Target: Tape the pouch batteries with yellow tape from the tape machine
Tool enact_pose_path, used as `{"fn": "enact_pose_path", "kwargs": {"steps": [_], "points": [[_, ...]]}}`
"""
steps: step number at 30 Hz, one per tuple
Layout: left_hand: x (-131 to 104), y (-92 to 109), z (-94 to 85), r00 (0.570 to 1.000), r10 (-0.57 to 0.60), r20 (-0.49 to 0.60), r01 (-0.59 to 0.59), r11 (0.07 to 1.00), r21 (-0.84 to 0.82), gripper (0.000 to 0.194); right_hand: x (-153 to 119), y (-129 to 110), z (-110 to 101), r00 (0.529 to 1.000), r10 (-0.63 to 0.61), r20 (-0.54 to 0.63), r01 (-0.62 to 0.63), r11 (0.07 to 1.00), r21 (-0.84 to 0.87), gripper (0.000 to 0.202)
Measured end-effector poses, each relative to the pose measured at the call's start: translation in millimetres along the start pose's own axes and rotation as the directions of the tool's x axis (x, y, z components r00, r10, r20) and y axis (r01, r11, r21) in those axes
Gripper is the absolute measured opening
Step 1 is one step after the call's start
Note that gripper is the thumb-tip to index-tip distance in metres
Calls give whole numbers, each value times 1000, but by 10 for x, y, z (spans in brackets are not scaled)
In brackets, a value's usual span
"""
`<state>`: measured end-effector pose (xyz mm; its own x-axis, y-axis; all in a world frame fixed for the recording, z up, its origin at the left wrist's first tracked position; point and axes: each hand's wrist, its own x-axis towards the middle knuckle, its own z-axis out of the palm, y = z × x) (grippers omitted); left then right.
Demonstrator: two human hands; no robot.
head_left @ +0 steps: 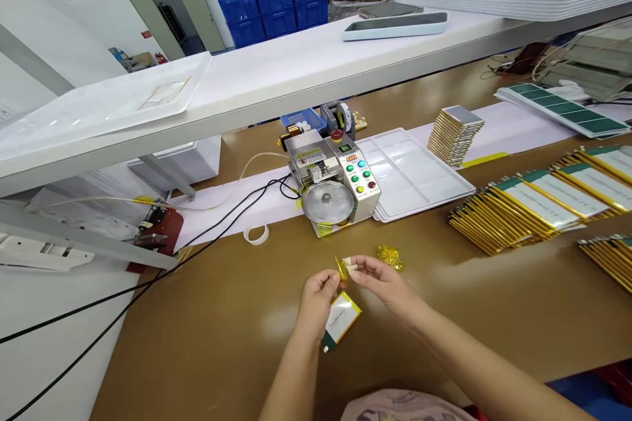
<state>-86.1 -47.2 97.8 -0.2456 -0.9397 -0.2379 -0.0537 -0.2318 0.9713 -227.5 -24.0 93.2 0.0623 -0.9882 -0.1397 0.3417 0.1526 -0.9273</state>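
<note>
A strip of yellow tape (341, 268) stands between my two hands. My left hand (318, 296) pinches its lower end between thumb and finger. Closed at the fingertips, my right hand (378, 279) is at the strip's other side, with pale coverings on some fingers; its grip on the tape is too small to make out. Just below, a flat battery pouch (342, 318) with a white label, yellow edges and a dark green end lies on the brown table. Beyond my right hand sits a crumpled heap of yellow tape (390, 257).
A tape dispensing machine (328, 177) with coloured buttons stands ahead, a white tape roll (256, 234) to its left. White trays (409, 171) and rows of battery pouches (513, 214) lie to the right. Black cables (197, 253) cross at left; a white shelf (276, 89) spans above.
</note>
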Motion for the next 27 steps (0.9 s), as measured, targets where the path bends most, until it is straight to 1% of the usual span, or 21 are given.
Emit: {"fn": "enact_pose_path", "kwargs": {"steps": [1,3,5,7,8,10,11,14,16,18,21,24,25,27], "points": [[-20,-15,15,1000,7,-4,-7,1000,11,25,1,-5,28,1000,-1,11,1,1000,7,33],[-59,-54,32,1000,14,-10,-13,999,36,27,-13,16,54,1000,-3,-10,3,1000,-22,36],[-97,-100,44,1000,-2,-20,3,999,36,28,-43,64,46,999,-34,-40,29,992,-122,45],[-134,-133,64,999,-15,-33,15,1000,25,29,-79,121,17,991,-130,-42,114,954,-277,55],[-153,-139,78,999,-12,-37,13,999,29,30,-96,146,-1,980,-197,-36,172,919,-354,55],[-193,-129,117,999,-4,-42,6,998,65,30,-127,182,-36,946,-324,-36,267,834,-483,43],[-214,-117,139,999,-1,-39,5,996,90,29,-140,191,-50,928,-369,-47,289,795,-533,35],[-270,-81,207,999,23,-33,-16,983,182,27,-169,185,-78,887,-450,-98,297,722,-625,23],[-303,-70,246,998,59,-23,-51,969,242,27,-179,168,-90,863,-482,-150,289,715,-637,19],[-333,-68,278,997,73,-14,-67,967,247,29,-176,155,-106,849,-485,-208,278,746,-605,18],[-373,-68,313,999,47,-6,-46,992,118,34,-156,147,-138,854,-445,-269,280,829,-484,21],[-389,-68,337,999,40,18,-40,999,-5,40,-145,127,-167,858,-420,-296,290,872,-395,25],[-384,-69,342,999,43,16,-43,999,-10,38,-147,116,-175,862,-411,-297,286,877,-386,26],[-359,-70,348,998,47,-32,-46,998,30,35,-160,88,-190,878,-383,-288,262,887,-381,30]]}}
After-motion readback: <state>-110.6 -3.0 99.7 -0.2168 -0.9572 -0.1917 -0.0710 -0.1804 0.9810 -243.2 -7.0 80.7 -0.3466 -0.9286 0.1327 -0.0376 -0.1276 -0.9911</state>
